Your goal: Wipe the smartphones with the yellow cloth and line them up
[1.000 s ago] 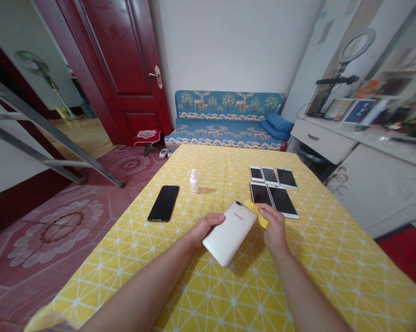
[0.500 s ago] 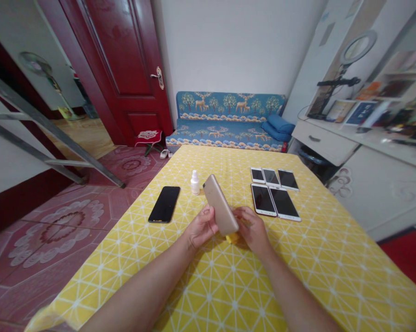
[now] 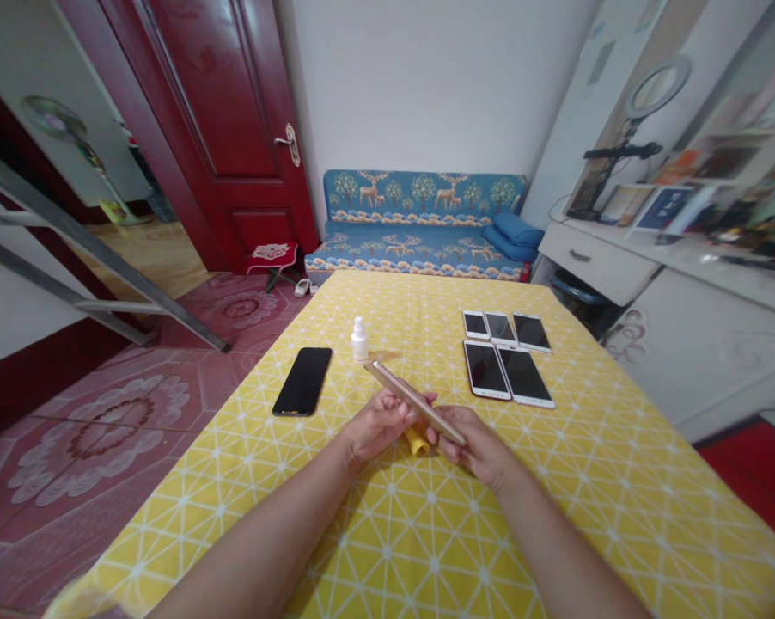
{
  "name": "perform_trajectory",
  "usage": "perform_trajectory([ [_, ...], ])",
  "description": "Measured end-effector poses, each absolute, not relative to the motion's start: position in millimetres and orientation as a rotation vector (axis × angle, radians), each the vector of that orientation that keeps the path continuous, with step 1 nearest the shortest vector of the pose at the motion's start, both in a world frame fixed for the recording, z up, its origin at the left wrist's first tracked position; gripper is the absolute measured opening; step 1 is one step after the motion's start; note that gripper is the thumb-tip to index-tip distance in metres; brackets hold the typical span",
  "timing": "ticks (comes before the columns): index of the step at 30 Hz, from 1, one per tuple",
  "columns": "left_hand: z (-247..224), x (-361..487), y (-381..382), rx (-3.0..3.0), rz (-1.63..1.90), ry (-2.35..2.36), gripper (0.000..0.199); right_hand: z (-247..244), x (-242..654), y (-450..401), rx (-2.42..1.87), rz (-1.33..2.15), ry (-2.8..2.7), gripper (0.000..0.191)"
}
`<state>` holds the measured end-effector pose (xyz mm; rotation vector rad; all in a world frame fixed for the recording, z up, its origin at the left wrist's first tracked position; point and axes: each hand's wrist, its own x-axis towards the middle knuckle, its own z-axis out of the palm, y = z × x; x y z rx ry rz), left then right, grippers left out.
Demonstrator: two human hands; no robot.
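Note:
Between my hands a gold smartphone [image 3: 413, 401] is turned nearly edge-on, tilted across the yellow tablecloth [image 3: 574, 507]. My left hand [image 3: 381, 423] cups its middle, and my right hand [image 3: 474, 445] pinches its lower end. A crumpled yellow cloth [image 3: 417, 441] pokes out below the phone beside my right fingers. Left of my hands lies a black smartphone [image 3: 302, 382], face up. A small white dropper bottle [image 3: 360, 339] stands upright just beyond the gold phone. Several smartphones [image 3: 507, 361] lie face up in two rows to the right.
The table's left edge drops to a pink patterned floor, with a metal ladder [image 3: 84, 249] beyond it. A blue deer-print sofa [image 3: 423, 228] stands behind the far edge. A white desk [image 3: 651, 258] with a ring light [image 3: 656, 88] stands at right.
The phone has rotated from nearly upright to edge-on and lowered between my hands. My hands have moved closer together, and the yellow cloth shows a little more below the phone.

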<state>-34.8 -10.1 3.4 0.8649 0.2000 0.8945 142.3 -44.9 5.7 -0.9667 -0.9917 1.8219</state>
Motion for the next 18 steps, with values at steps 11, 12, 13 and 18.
perform_trajectory([
  [11,-7,-33,-5,0.863,0.936,0.405,0.048,26,185,-45,-1.086,1.316,-0.655,0.042],
  [12,-7,-34,-4,0.885,0.918,0.4,0.048,28,196,-43,-1.072,1.192,-0.578,0.043],
  [13,-7,-34,-4,0.908,0.898,0.401,0.048,28,208,-41,-1.043,1.055,-0.505,0.042],
  [18,-4,-33,-5,0.971,0.833,0.45,0.043,16,279,-42,-1.098,0.381,-0.246,0.026],
])
